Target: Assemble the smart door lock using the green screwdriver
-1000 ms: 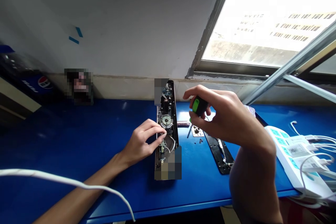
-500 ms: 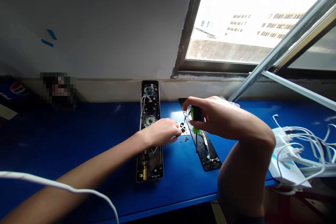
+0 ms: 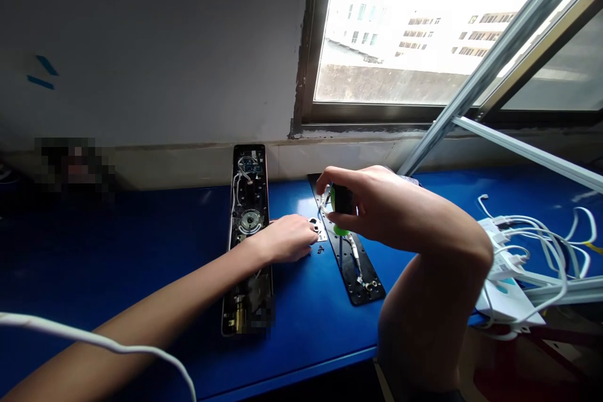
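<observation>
A screwdriver with a black and green handle (image 3: pixel 340 201) is upright in my right hand (image 3: pixel 372 198), its shaft pointing down over a long black plate (image 3: pixel 365 264) that carries white wiring. Curled closed, my left hand (image 3: pixel 291 237) reaches across a long black housing (image 3: pixel 238 289). This housing shows a circuit board, white wires, a round part and a brass-coloured cylinder. Beside my left fingertips lie a small metal plate (image 3: pixel 323 230) with a dark part on it and several small dark screws (image 3: pixel 321 250). Whatever those fingertips pinch is hidden.
The blue table (image 3: pixel 141 245) runs along a wall below a window (image 3: pixel 400 63). A metal frame bar (image 3: pixel 485 63) slants across the right side. White cables and plugs (image 3: pixel 513 251) crowd the right edge. Another white cable (image 3: pixel 117 347) hangs over my left forearm.
The view has turned a little to the right, so the housing and plate appear farther left. My left fingers have drawn closer to the metal plate and screws. The right hand still holds the screwdriver.
</observation>
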